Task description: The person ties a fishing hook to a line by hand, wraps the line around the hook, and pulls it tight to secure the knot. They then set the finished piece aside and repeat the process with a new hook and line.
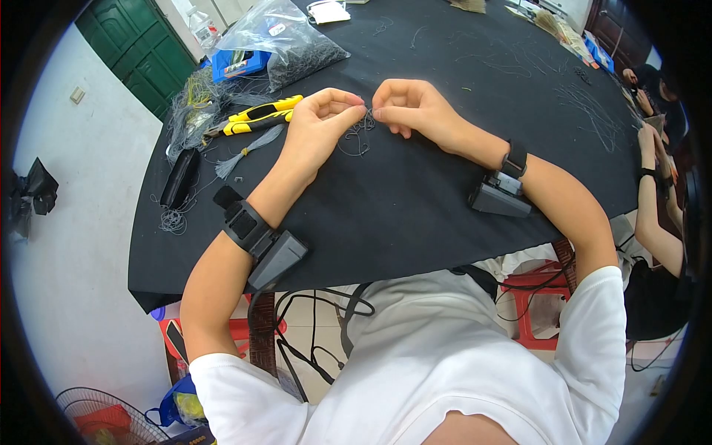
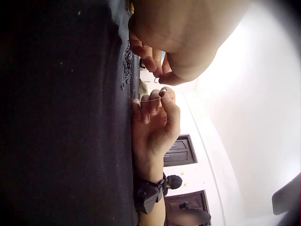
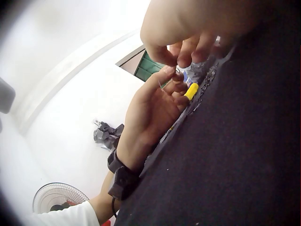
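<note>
Both hands meet fingertip to fingertip over the black-covered table. My left hand pinches a small curved metal hook, which looks like a fish hook, between thumb and forefinger. My right hand faces it, pinching a thin clear fishing line between thumb and forefinger; the line runs across its fingers in the left wrist view. Its other fingers are loosely bent. Below the fingertips lies a loose heap of small dark hooks on the cloth. The fingertips partly hide the hook and the line's end.
Left of my left hand lie yellow-and-black pliers, a tied bundle of line and a black pouch. Behind them are a blue box and a clear bag of dark pieces. Loose line strands lie at right, near another person's arm.
</note>
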